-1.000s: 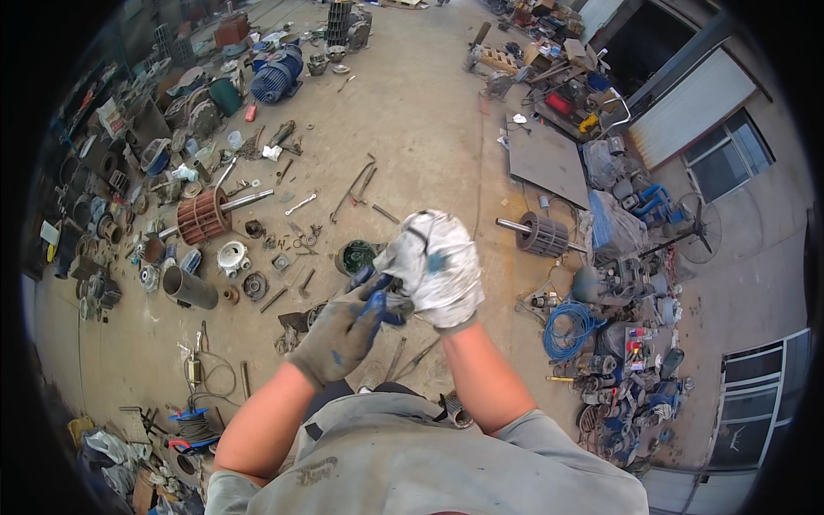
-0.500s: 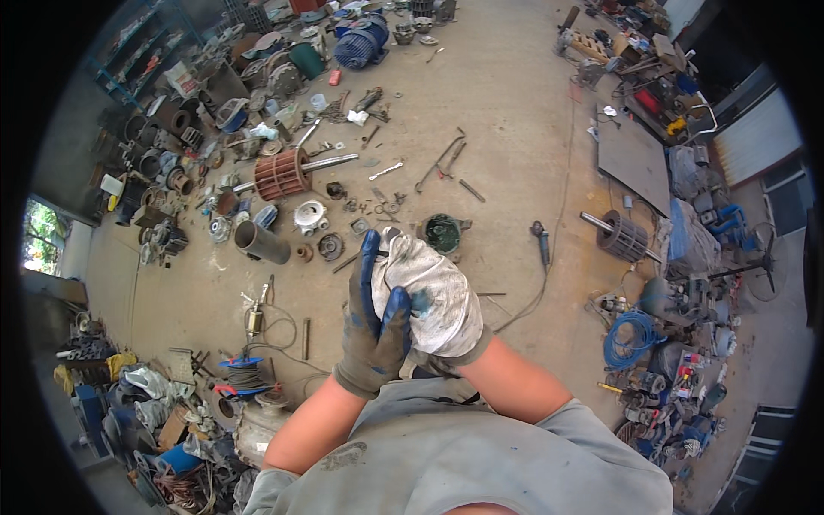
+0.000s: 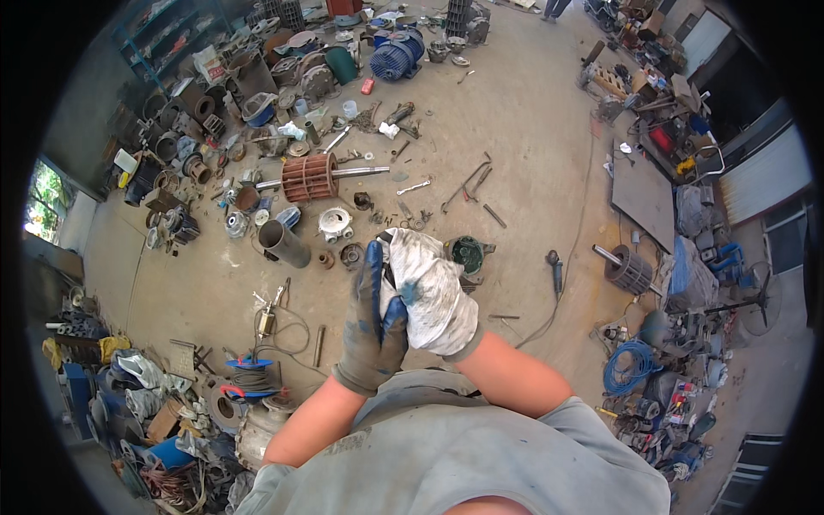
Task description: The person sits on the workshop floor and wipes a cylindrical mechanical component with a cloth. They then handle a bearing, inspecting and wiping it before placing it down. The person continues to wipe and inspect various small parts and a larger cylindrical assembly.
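Both my hands meet in front of my chest. A grey work glove with blue-coated fingers covers my left hand (image 3: 371, 330); its fingers point up, pressed together, with the thumb bent toward the rag. Between that palm and the cloth a small dark part shows, mostly hidden, and I cannot make out its kind. A white rag (image 3: 433, 296) with a blue-green stain wraps over my right hand (image 3: 463, 343), where only the glove cuff shows below it; the fingers are under the cloth. On the floor just past the rag is a green round housing (image 3: 468, 254).
Beyond my hands lie a motor rotor (image 3: 311, 178), a steel tube (image 3: 285, 244), a white end cover (image 3: 335, 224) and a wrench (image 3: 414, 187). An angle grinder (image 3: 556, 273) with its cord is at right. A cable reel (image 3: 249, 378) stands at left. Piled parts line both sides.
The floor and its parts have shifted right and slightly down in the picture as my view turned. The rag has bunched and turned a little against my left hand, its stain moving left.
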